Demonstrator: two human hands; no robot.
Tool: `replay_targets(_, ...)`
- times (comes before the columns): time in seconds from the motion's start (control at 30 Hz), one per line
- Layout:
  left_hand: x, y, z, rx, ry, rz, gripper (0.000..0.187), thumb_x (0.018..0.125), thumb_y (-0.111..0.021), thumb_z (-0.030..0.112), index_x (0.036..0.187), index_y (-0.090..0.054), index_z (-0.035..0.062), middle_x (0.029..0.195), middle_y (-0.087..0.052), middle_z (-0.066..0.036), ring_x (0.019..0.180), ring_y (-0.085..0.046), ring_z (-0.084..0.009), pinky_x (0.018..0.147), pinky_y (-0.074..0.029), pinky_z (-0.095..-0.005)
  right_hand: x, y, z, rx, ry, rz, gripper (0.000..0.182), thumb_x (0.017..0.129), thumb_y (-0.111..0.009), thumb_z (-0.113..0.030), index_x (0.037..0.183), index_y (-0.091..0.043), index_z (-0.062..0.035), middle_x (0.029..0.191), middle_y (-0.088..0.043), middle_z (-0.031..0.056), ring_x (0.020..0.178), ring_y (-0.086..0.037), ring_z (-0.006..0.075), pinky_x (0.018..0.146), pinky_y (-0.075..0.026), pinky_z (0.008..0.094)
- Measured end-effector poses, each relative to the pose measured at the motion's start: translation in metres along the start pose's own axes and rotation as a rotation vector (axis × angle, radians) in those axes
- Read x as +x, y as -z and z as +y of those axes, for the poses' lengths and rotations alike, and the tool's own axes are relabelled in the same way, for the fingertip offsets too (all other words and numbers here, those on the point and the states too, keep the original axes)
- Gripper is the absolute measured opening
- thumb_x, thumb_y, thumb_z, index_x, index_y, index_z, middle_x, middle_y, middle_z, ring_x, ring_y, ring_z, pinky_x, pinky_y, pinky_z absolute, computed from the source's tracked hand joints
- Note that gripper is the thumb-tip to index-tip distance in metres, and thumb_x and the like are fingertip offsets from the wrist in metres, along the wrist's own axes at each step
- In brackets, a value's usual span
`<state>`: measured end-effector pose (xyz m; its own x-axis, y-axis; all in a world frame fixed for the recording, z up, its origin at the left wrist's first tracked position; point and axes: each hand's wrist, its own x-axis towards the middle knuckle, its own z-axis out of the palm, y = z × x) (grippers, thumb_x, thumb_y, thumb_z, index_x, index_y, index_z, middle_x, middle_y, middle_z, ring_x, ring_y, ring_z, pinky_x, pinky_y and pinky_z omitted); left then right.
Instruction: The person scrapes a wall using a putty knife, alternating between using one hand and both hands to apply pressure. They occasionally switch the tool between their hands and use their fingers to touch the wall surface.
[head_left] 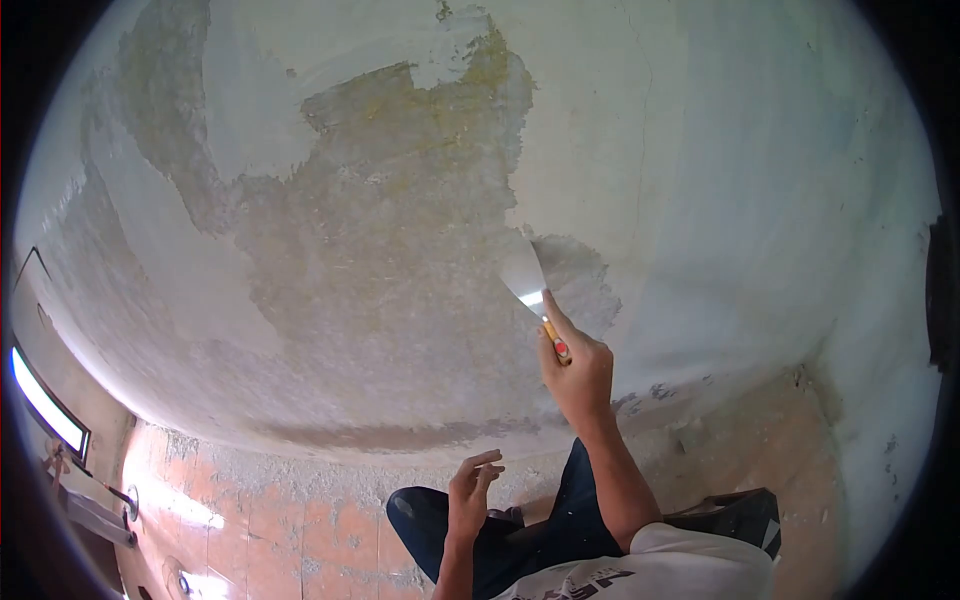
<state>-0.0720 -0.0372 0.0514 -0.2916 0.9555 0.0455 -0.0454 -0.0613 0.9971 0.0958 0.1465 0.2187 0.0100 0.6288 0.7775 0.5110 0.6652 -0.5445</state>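
My right hand [580,370] is wrapped round the handle of a putty knife [523,272], with the index finger stretched along it towards the blade. The wide metal blade lies against the wall [380,230], at the edge between a bare grey patch and the pale coating. Bright light glints off the lower blade. My left hand [472,490] hangs over my bent knee, away from the wall, its fingers loosely curled but apart and nothing visible in them.
Scraped debris lies on the tiled floor [270,515] along the wall's foot. A dark box-like object [735,515] stands behind my right arm. At far left are a bright window [48,400] and part of another person [60,465] near a long-handled tool.
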Motion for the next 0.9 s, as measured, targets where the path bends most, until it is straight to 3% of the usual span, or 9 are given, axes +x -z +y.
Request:
replay_targets(0.63,0.01,-0.001,0.011,0.021,-0.036,-0.049,0.031,0.118,-0.062,0.019,0.138,-0.072,-0.003,0.14,-0.076,-0.018,0.12,-0.077,-0.0283,0.106,-0.06,-0.0411,0.016,-0.001,-0.018,0.069,-0.09,0.012,0.057,0.1,-0.079,-0.009,0.156,-0.071,-0.0161,0.077,-0.074,0.0208,0.064,-0.076,0.0334,0.06,-0.056,0.0427)
replay_targets(0.7,0.008,0.001,0.008,-0.005,-0.011,-0.013,0.031,0.118,-0.062,0.019,0.138,-0.072,-0.0029,0.139,-0.077,-0.017,0.12,-0.077,-0.0277,0.106,-0.06,-0.0407,0.02,-0.001,-0.022,-0.039,-0.119,-0.029,0.057,0.1,-0.079,-0.009,0.156,-0.071,-0.016,0.079,-0.076,0.0218,0.067,-0.077,0.0344,0.062,-0.057,0.0428)
replay_targets(0.9,0.005,0.007,0.014,0.038,-0.028,-0.045,0.031,0.118,-0.062,0.018,0.138,-0.072,-0.0033,0.139,-0.077,-0.018,0.12,-0.077,-0.0276,0.106,-0.06,-0.0408,0.011,0.003,-0.019,0.043,-0.146,-0.046,0.058,0.1,-0.078,-0.01,0.158,-0.069,-0.0152,0.082,-0.077,0.0226,0.07,-0.078,0.0369,0.063,-0.058,0.043)
